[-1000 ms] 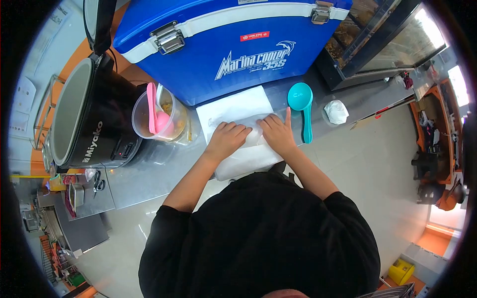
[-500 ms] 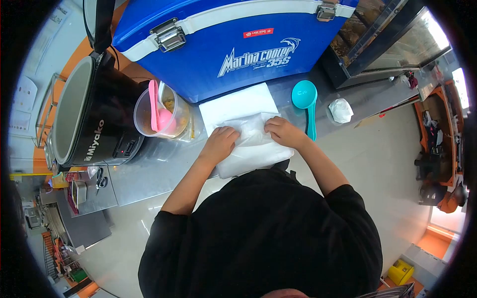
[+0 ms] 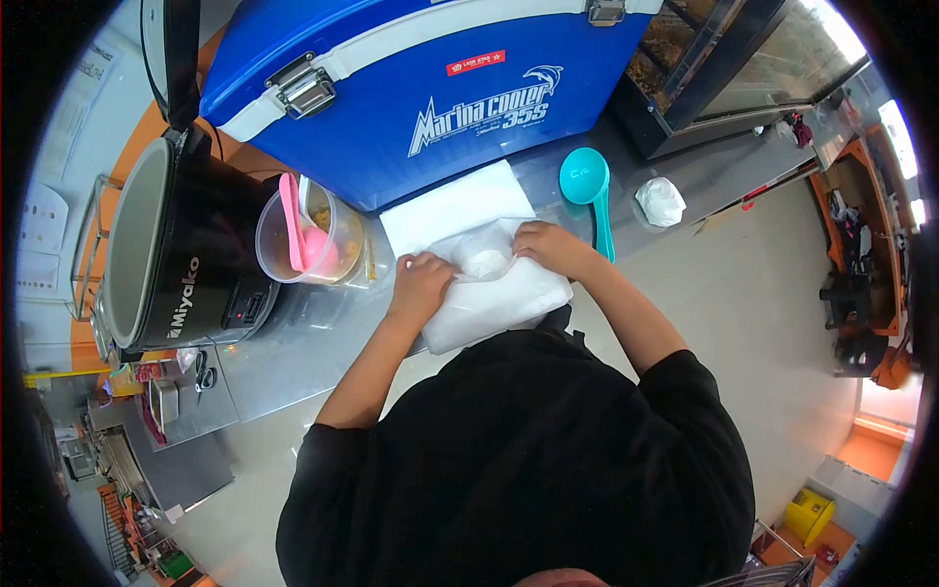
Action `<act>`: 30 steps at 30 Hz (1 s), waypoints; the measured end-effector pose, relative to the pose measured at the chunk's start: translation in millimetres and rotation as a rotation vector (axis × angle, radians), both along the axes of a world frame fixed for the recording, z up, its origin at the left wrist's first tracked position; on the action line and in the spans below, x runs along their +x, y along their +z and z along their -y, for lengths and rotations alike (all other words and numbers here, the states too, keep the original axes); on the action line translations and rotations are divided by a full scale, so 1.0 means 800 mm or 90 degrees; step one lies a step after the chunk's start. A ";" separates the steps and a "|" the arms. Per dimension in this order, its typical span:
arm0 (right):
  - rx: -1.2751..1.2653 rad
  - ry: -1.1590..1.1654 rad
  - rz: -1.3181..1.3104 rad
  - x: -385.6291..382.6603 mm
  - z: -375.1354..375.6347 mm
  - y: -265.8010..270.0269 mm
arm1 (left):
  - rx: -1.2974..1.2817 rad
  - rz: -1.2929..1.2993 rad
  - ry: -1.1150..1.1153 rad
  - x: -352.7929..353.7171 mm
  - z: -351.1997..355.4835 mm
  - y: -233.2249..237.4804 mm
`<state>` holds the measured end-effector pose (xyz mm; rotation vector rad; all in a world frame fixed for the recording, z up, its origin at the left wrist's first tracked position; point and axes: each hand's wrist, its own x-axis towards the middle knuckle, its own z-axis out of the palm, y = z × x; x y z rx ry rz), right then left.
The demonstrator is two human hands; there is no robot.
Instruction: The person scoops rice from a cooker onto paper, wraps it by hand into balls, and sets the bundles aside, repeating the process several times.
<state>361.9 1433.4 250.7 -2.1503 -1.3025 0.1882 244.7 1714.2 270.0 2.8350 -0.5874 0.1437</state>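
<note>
A stack of white paper sheets (image 3: 460,210) lies on the steel counter in front of the blue cooler. On it sits a white lump of rice (image 3: 482,262) inside a thin clear plastic wrap (image 3: 471,243). My left hand (image 3: 421,279) pinches the wrap at its left edge. My right hand (image 3: 550,247) grips the wrap's right edge, pulling it up around the lump. Both hands are closed on the plastic.
A blue Marina cooler (image 3: 421,88) stands behind the paper. A black Miyako rice cooker (image 3: 186,245) is open at the left. Beside it is a clear tub (image 3: 313,235) with a pink scoop. A teal measuring scoop (image 3: 589,191) and a crumpled white wad (image 3: 660,201) lie to the right.
My hands went from pressing flat on the wrap to moving apart and lifting its edges, so the white lump now shows between them.
</note>
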 end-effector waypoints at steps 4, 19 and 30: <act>-0.017 -0.088 -0.116 0.010 -0.018 0.012 | -0.033 -0.240 0.245 0.035 0.025 0.024; -0.124 -0.197 0.192 -0.013 -0.028 0.008 | -0.066 -0.033 0.229 0.016 0.038 0.015; -0.128 -0.193 0.314 -0.048 -0.025 0.008 | 0.042 0.109 0.054 -0.014 0.048 0.010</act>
